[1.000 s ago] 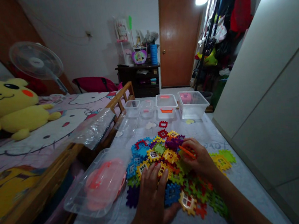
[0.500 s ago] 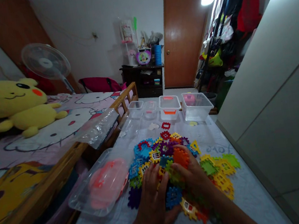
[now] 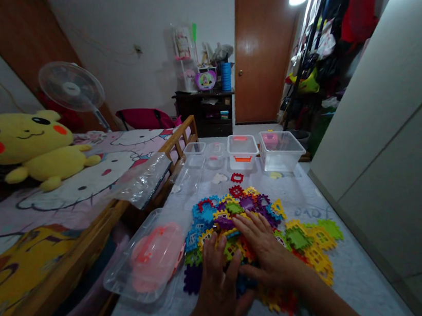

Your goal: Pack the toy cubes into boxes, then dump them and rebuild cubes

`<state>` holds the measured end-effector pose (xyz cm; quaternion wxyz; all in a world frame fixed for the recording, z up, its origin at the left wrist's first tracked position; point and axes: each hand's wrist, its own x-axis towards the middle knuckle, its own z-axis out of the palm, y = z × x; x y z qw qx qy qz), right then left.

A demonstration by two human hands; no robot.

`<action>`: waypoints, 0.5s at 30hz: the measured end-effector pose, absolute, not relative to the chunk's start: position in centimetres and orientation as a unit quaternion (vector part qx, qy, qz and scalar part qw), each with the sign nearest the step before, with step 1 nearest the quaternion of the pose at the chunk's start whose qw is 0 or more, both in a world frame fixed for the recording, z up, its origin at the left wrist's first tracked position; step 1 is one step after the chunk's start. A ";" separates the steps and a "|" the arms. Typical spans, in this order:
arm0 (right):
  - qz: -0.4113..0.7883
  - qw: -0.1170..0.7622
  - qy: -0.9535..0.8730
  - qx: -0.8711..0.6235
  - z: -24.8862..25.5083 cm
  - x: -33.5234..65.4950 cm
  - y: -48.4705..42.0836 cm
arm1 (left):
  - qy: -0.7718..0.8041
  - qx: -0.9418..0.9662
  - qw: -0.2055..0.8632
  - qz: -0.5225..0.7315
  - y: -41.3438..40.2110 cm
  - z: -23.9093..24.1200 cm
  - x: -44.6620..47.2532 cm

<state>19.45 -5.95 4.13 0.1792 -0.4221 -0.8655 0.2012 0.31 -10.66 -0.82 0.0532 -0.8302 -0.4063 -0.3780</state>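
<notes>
At the upper left of the frame a yellow Pikachu plush (image 3: 19, 147) lay on a bedsheet (image 3: 92, 176) printed with Hello Kitty faces; no words on it could be read. Lower down, left of centre, a clear lid (image 3: 147, 262) with pink fittings rested at the table edge. At bottom centre the left hand (image 3: 217, 281) lay flat, palm down, fingers spread, gripping nothing, on the pile of toothed plastic tiles (image 3: 241, 207) heaped mid-frame on the table cover (image 3: 355, 284). Just right of it the right hand (image 3: 266, 252) pressed the same pile, open and flat, nothing clasped. Farther up stood an orange-latched box (image 3: 241, 150) and a clear bin (image 3: 280, 149). Right of the pile, faint lettering (image 3: 311, 211) on the cover was illegible.
</notes>
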 end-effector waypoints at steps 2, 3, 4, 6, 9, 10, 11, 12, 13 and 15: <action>0.212 0.169 -0.871 -0.410 4.1 19.3 -6.1 | -0.412 -0.842 0.058 -0.344 -10.7 -0.9 0.3; 0.223 0.170 -0.872 -0.402 4.1 19.3 -6.1 | -0.415 -0.848 0.059 -0.325 -10.7 -0.9 0.3; 0.234 0.178 -0.870 -0.395 4.2 19.5 -6.1 | -0.419 -0.852 0.060 -0.309 -10.7 -0.9 0.3; 0.246 0.211 -0.860 -0.394 4.4 20.6 -6.0 | -0.427 -0.853 0.065 -0.292 -10.7 -0.7 0.3; 0.216 0.270 -0.816 -0.464 4.8 23.9 -5.7 | -0.430 -0.850 0.069 -0.297 -10.8 -0.3 0.4; 0.193 0.282 -0.790 -0.510 4.8 25.4 -5.5 | -0.429 -0.848 0.067 -0.302 -10.7 -0.2 0.4; 0.166 0.287 -0.760 -0.559 4.6 27.0 -5.4 | -0.429 -0.847 0.065 -0.307 -10.7 -0.2 0.4; 0.137 0.282 -0.728 -0.610 4.1 28.6 -5.3 | -0.429 -0.845 0.062 -0.312 -10.7 -0.1 0.4; 0.106 0.264 -0.695 -0.660 3.5 30.1 -5.3 | -0.430 -0.844 0.059 -0.316 -10.7 -0.1 0.4; 0.055 0.200 -0.620 -0.756 1.9 32.5 -5.4 | -0.429 -0.843 0.057 -0.318 -10.7 -0.2 0.3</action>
